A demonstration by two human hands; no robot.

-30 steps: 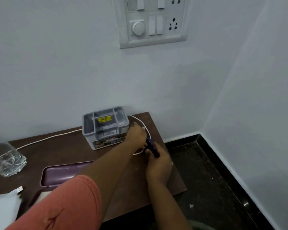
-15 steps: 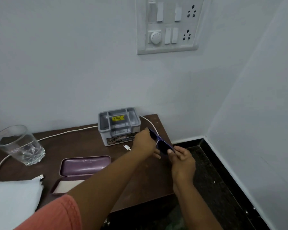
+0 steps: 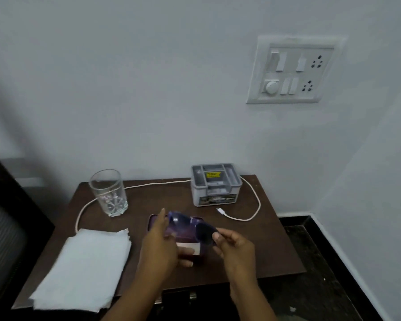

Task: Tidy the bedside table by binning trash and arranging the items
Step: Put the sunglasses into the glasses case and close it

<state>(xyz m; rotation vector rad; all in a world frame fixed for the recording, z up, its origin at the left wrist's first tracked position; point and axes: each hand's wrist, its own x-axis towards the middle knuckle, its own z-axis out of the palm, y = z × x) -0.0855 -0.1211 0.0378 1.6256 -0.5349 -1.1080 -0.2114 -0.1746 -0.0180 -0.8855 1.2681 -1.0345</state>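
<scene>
1. A brown bedside table stands in the lower middle of the frame, against a pale wall.
2. The left hand and the right hand are in the lower middle of the frame. Together they hold a pair of dark sunglasses.
3. The left hand holds the left end of the sunglasses. Its thumb points up beside the lens and its fingers curl under.
4. The right hand pinches the right lens between its thumb and fingers.
5. The sunglasses sit just above an open purple case that lies on the table. The picture is blurry here, so I cannot tell if they touch the case.
6. A clear drinking glass stands upright at the back left of the table.
7. A folded white tissue lies flat on the left part of the table, near the front edge.
8. A small grey box with little slots on top stands at the back of the table, by the wall.
9. A white cable runs behind the glass and the grey box. It loops round the right side of the box, and its plug lies just in front of the box.
10. A white switch board is on the wall in the upper right of the frame.
</scene>
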